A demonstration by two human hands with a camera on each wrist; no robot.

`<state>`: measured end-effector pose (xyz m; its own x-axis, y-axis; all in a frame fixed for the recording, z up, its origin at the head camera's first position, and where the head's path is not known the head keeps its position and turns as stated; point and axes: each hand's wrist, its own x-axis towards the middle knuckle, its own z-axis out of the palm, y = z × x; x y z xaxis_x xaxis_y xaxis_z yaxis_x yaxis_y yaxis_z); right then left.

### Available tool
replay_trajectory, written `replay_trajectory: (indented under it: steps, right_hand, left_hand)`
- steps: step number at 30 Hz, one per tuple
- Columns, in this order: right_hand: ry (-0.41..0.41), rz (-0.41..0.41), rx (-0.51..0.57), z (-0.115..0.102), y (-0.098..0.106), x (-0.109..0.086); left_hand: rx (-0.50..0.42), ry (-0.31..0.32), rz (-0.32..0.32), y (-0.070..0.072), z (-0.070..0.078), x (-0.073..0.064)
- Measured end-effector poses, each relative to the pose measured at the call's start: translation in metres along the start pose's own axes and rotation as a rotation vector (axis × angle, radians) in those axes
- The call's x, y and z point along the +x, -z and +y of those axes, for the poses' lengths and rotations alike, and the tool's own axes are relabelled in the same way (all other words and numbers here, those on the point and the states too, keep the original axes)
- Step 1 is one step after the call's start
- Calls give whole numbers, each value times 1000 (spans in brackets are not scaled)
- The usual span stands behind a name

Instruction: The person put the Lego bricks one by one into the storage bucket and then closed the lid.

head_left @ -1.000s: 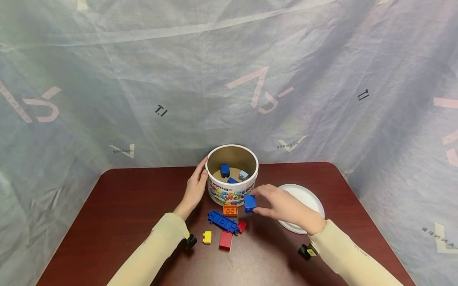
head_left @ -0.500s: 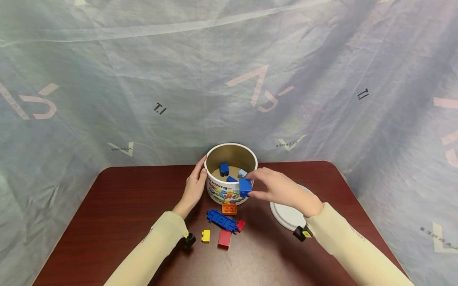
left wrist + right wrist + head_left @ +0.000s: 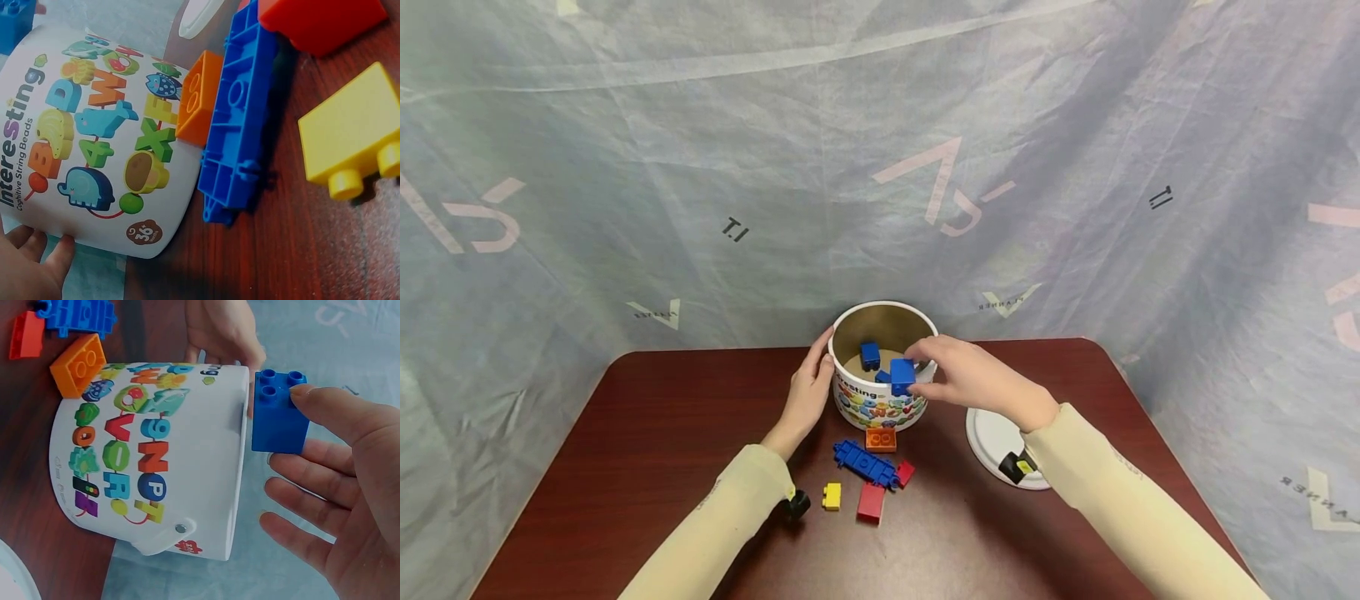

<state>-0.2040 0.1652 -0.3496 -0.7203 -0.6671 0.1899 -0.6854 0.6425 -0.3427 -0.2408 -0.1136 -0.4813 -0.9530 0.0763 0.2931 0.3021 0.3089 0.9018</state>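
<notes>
My right hand (image 3: 977, 379) pinches a blue toy building brick (image 3: 280, 425) between thumb and fingers, right at the near rim of a white printed bucket (image 3: 880, 412). In the right wrist view the brick's studs face the thumb side. My left hand (image 3: 805, 396) rests against the bucket's left side, fingers nearly straight along the wall. Inside the bucket lie a dark blue brick (image 3: 870, 355) and part of another blue piece (image 3: 882, 377). In front of it are an orange brick (image 3: 881, 440) with its hollow side showing and a long blue base piece (image 3: 237, 94).
A yellow brick (image 3: 832, 496), a red brick (image 3: 871, 503) and a smaller red piece (image 3: 905, 474) lie nearer the front of the dark red table (image 3: 662, 450). Under my right forearm is a white round lid (image 3: 988, 442). Grey printed sheeting (image 3: 820, 167) hangs behind the table.
My right hand has lifted the blue brick from beside the bucket's front up and leftward to its rim. My left hand stays on the bucket's side.
</notes>
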Motion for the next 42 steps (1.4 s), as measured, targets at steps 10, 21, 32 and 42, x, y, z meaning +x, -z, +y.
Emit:
replay_trajectory:
  steps: [10, 21, 32, 42]
  right_hand:
    - [-7, 18, 1, 8, 5, 19]
    - [-52, 18, -19, 21, -2, 40]
    - [-110, -8, -6, 39, -6, 58]
    - [-129, -37, -3, 43, -11, 67]
  left_hand:
    - [-16, 3, -15, 0, 3, 1]
    - [-13, 19, -24, 1, 2, 0]
    - [-11, 15, -22, 1, 1, 0]
    - [-10, 16, -17, 0, 0, 0]
